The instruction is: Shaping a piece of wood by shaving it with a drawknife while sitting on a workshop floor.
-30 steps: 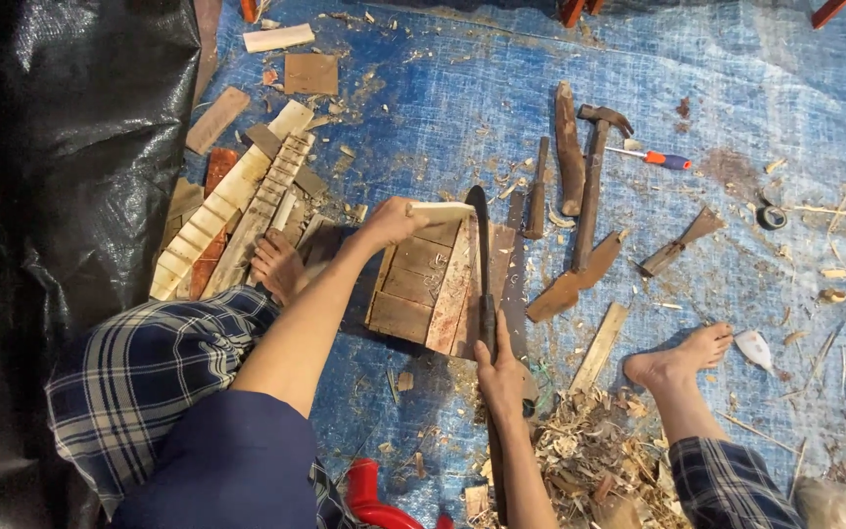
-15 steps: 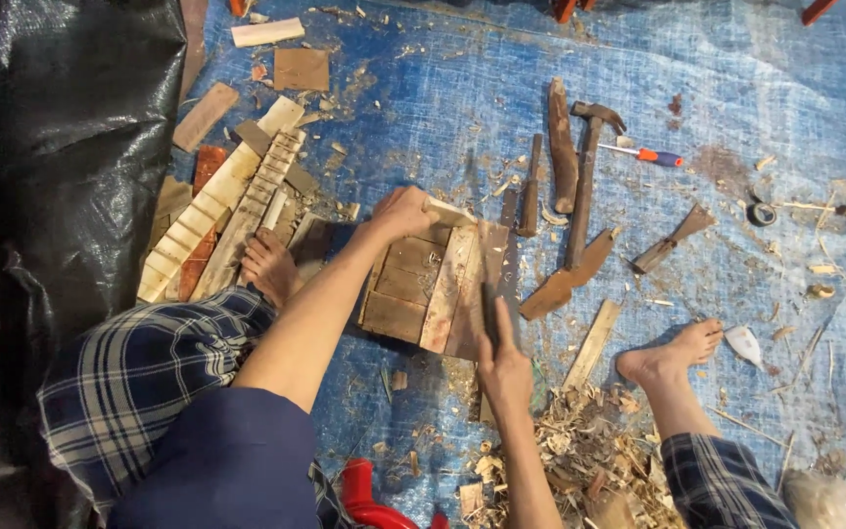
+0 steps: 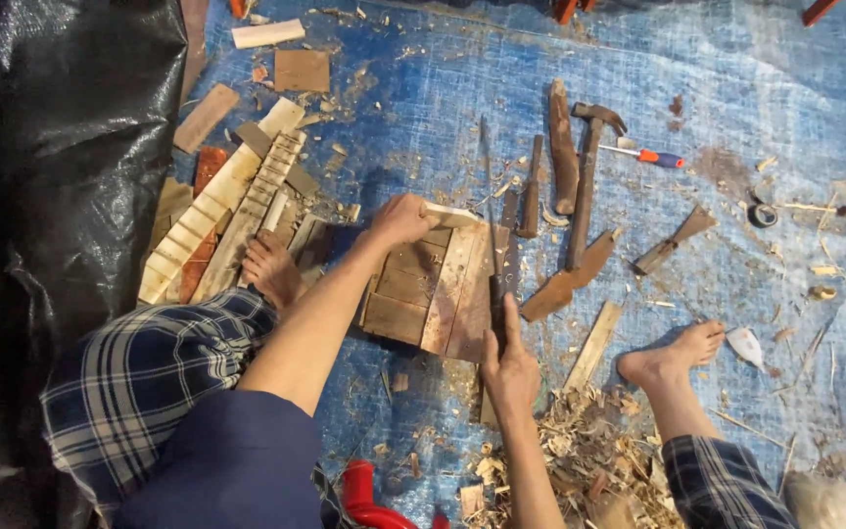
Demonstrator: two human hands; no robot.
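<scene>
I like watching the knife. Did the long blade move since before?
Yes. The long blade in the right hand has swung upright and reaches farther up the blue tarp, its tip now level with the hammer head.

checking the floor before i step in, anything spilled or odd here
Yes: wood shavings lie heaped on the blue tarp beside the right hand, and a hammer and screwdriver lie loose nearby.
</scene>
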